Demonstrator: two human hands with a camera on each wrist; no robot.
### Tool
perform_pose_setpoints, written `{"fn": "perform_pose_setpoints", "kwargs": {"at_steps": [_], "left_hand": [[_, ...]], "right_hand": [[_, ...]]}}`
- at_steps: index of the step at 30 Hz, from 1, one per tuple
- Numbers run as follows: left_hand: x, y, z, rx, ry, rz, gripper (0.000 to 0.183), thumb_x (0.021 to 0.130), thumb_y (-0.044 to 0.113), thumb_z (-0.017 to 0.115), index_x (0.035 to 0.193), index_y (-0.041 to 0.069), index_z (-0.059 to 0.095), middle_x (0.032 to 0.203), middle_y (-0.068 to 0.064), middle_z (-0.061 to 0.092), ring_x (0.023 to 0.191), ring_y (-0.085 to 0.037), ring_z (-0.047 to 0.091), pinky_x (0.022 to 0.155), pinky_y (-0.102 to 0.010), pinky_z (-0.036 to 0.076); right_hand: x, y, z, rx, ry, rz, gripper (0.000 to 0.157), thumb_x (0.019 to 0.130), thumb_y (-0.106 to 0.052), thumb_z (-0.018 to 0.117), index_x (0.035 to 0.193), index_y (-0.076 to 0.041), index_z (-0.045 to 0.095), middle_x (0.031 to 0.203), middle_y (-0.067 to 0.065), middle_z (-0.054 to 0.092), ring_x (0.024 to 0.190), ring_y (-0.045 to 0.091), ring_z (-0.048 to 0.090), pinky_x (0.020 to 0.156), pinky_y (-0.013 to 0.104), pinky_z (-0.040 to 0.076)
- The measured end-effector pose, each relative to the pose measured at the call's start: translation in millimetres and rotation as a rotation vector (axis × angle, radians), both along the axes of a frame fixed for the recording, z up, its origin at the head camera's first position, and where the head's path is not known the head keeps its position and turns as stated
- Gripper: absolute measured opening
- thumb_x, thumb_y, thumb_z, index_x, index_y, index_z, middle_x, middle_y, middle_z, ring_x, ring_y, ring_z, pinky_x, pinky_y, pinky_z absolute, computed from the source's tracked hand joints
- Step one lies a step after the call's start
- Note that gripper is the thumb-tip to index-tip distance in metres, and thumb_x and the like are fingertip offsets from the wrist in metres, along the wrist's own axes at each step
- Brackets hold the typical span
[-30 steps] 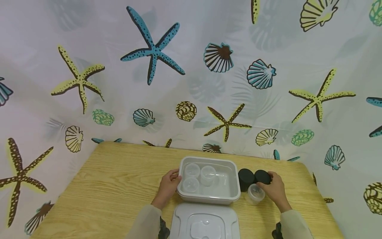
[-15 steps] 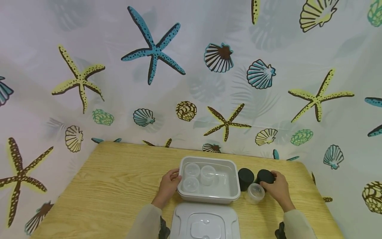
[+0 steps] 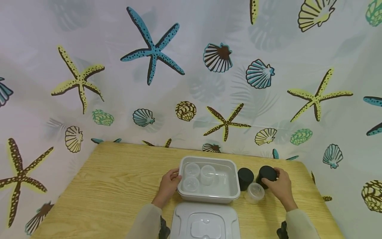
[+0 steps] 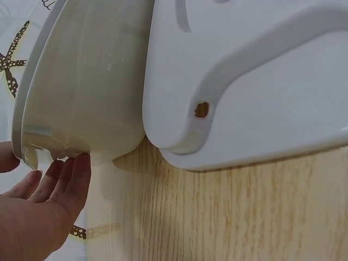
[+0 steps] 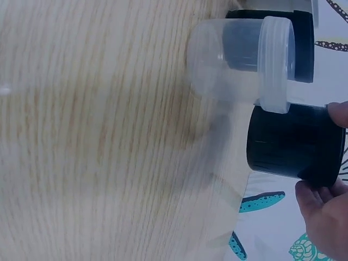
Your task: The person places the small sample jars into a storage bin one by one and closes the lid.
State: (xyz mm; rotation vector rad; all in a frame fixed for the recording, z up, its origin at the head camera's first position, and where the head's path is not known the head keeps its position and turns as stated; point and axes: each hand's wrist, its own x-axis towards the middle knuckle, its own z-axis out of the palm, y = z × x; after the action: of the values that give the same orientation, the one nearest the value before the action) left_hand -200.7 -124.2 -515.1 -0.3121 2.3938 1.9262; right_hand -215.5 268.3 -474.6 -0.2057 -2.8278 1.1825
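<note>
My right hand [image 3: 281,188] grips a black round jar [image 3: 267,173], thumb on the near side and fingers around the far right side. In the right wrist view this black jar [image 5: 296,142] sits between thumb and fingertips near its top. To its left stands a second black jar [image 3: 246,178], and a clear plastic cup with a ridged rim [image 3: 255,193] is just in front. At the left end of a white rectangular tub [image 3: 228,190], my left hand [image 3: 167,186] holds the rim, thumb on top and fingers against the outer wall [image 4: 81,81]. Three clear cups [image 3: 208,175] are inside the tub.
A white lid [image 3: 206,220] with a moulded pattern lies flat in front of the tub. Everything is on a wood-grain table [image 3: 125,186]. Behind it hangs a white curtain [image 3: 191,86] printed with starfish and shells.
My right hand has moved the black jar a little right and up in the head view, apart from the second black jar. My left hand stays at the tub.
</note>
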Motion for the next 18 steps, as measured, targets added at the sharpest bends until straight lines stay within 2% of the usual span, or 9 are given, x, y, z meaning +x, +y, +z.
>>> {"fn": "perform_pose_setpoints", "kwargs": {"at_steps": [10, 18], "left_hand": [[-1.4, -0.6, -1.8, -0.016, -0.001, -0.002, 0.039, 0.097, 0.01, 0.052, 0.134, 0.0, 0.049, 0.126, -0.025, 0.058, 0.114, -0.035, 0.059, 0.084, -0.037, 0.054], [-0.3, 0.0, -0.5, -0.01, -0.004, -0.003, 0.039, 0.098, 0.01, 0.051, 0.135, 0.001, 0.048, 0.127, -0.025, 0.058, 0.114, -0.035, 0.059, 0.084, -0.037, 0.054]], "right_hand": [[0.4, 0.4, 8.7, -0.003, 0.082, 0.009, 0.07, 0.084, -0.018, 0.069, 0.138, 0.011, 0.034, 0.129, 0.03, 0.041, 0.117, 0.041, 0.044, 0.099, 0.052, 0.04], [2.0, -1.7, 16.1, 0.003, 0.082, 0.019, 0.07, 0.084, -0.017, 0.069, 0.138, 0.011, 0.035, 0.129, 0.03, 0.041, 0.117, 0.041, 0.044, 0.098, 0.051, 0.042]]}}
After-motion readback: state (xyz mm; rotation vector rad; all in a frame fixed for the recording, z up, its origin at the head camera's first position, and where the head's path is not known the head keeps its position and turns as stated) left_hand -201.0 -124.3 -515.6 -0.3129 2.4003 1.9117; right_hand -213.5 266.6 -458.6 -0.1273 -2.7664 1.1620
